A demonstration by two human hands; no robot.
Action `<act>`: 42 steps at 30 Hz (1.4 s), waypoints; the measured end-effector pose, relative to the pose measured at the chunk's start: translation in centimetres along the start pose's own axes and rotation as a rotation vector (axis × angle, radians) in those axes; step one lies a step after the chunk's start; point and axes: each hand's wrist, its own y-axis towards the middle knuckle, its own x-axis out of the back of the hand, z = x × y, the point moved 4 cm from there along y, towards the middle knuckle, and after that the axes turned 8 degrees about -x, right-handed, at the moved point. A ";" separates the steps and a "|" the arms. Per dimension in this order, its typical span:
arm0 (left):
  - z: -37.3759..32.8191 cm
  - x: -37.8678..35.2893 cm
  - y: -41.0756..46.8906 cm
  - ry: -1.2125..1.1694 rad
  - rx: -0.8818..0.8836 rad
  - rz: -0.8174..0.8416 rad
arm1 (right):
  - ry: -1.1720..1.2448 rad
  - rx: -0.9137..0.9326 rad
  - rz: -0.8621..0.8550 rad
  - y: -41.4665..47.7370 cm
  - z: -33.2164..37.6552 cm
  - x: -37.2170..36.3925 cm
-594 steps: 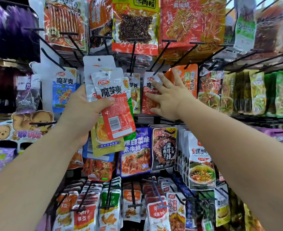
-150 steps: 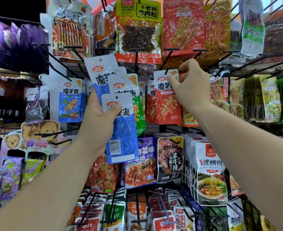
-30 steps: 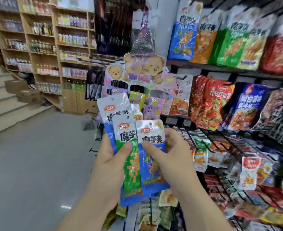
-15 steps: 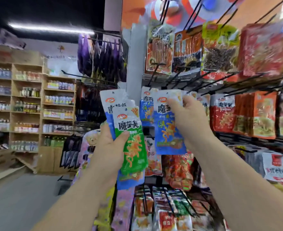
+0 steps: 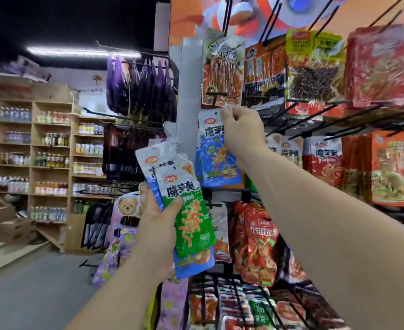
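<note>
Right hand (image 5: 242,133): raised to the rack (image 5: 186,91), fingertips pinching the top edge of a blue packet (image 5: 217,160), the other fingers curled in.
Blue packet: hangs straight down from that pinch, long axis upright, with its top corner just left of the fingertips.
Peg: I can't make it out behind the packet. More blue shows just behind its left edge, so I'd say the row is there and the packet's top has to go forward onto it.
Left hand (image 5: 158,217): lower and to the left, thumb clamped over a green packet (image 5: 191,220) with a blue stack (image 5: 148,163) behind it. The right hand is nearer the rack.
In the way: a black peg tip (image 5: 216,94) and a striped bag (image 5: 222,75) just above the right hand, red packets (image 5: 322,160) to its right.
Well left: purple bags (image 5: 134,89), shelves (image 5: 51,158) of bottles.
</note>
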 end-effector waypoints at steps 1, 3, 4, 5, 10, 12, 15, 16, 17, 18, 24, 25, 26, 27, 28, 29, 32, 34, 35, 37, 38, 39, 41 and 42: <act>0.1 0.3 0.0 -0.010 -0.017 -0.012 | -0.021 -0.001 -0.029 0.1 -0.1 -0.1; -0.1 0.6 -0.3 -0.010 -0.056 -0.012 | -0.038 0.001 -0.065 0.1 -0.1 -0.1; -0.2 0.6 -0.5 -0.007 -0.071 0.001 | -0.046 0.002 -0.079 0.2 0.0 -0.2; -0.2 0.5 -0.6 -0.006 -0.077 0.014 | -0.056 0.003 -0.085 0.3 0.1 -0.3; 0.1 0.5 -0.7 -0.001 -0.065 0.040 | -0.108 0.030 -0.104 0.6 0.4 -0.3; 0.3 0.4 -0.8 0.003 -0.066 0.047 | -0.147 0.067 -0.114 0.4 0.4 -0.3; 0.5 0.5 -0.7 0.012 -0.063 0.052 | -0.222 0.128 -0.112 0.1 0.8 -0.4; 0.5 0.6 -0.8 0.019 -0.070 0.052 | -0.246 0.141 -0.110 0.0 1.0 -0.5; 0.5 0.7 -0.9 0.026 -0.082 0.056 | -0.256 0.148 -0.113 0.0 1.1 -0.5; 0.5 0.8 -1.0 0.030 -0.090 0.060 | -0.258 0.149 -0.120 0.0 1.1 -0.6; 0.8 1.1 -1.0 0.020 -0.105 0.074 | -0.221 0.124 -0.147 0.0 0.2 0.0; 0.7 0.9 -1.0 0.023 -0.118 0.083 | -0.225 0.118 -0.145 -0.1 0.1 0.0; 0.6 0.7 -1.0 0.022 -0.128 0.090 | -0.225 0.111 -0.142 0.0 0.0 -0.1; 0.7 0.6 -1.0 0.018 -0.133 0.093 | -0.226 0.103 -0.134 0.1 -0.1 -0.2; 0.8 0.6 -0.8 0.013 -0.130 0.086 | -0.227 0.088 -0.120 0.3 -0.3 -0.4; 0.9 0.6 -0.7 0.009 -0.123 0.076 | -0.229 0.070 -0.103 0.6 -0.6 -0.6; 1.2 0.7 -0.4 0.026 -0.122 0.050 | -0.257 -0.014 -0.027 1.7 -1.9 -1.1; 1.3 0.8 -0.2 0.009 -0.116 0.050 | -0.311 -0.031 0.033 1.8 -2.9 -1.4; 1.4 0.8 -0.2 0.002 -0.116 0.054 | -0.353 -0.008 0.048 1.7 -3.3 -1.5; 1.4 0.8 -0.1 -0.002 -0.115 0.068 | -0.417 0.086 0.037 0.7 -3.9 -1.3; 1.4 0.8 -0.2 0.003 -0.119 0.071 | -0.431 0.151 0.019 0.1 -4.2 -1.1; 1.2 0.6 -0.3 0.009 -0.123 0.073 | -0.437 0.225 0.003 -0.4 -4.3 -0.8; 1.0 0.3 -0.5 0.009 -0.116 0.070 | -0.465 0.394 -0.027 -1.5 -4.2 -0.3; 0.8 0.2 -0.6 0.008 -0.115 0.068 | -0.523 0.500 -0.037 -1.9 -4.1 -0.2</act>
